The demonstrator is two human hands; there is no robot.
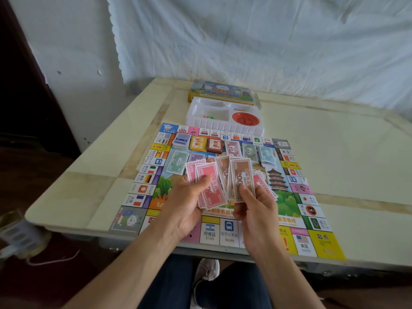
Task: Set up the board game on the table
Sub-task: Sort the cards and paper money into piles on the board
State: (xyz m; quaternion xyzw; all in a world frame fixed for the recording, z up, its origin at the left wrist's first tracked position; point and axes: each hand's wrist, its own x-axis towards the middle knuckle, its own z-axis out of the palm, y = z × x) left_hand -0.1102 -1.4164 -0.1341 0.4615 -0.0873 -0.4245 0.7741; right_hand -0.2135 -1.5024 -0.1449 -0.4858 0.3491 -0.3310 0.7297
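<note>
The colourful game board [321, 239] lies flat on the table. Above its middle, my left hand [189, 197] grips a fan of pink play-money notes [209, 186]. My right hand [256, 206] pinches brown notes [242, 177] beside them, with more pink notes behind its fingers. Along the board's far half lie sorted piles: a blue card deck [181, 140], a yellow deck [198, 143], a red-brown deck [215, 146], and green [177, 162], purple, brown [233, 148] and teal [266, 155] money stacks.
A white plastic insert tray [223, 127] with a red round piece [245, 118] and small coloured tokens stands just beyond the board. The game box [221, 91] lies behind it. The cream table [345, 152] meets a sheet-draped wall. My knees and a shoe show below the near edge.
</note>
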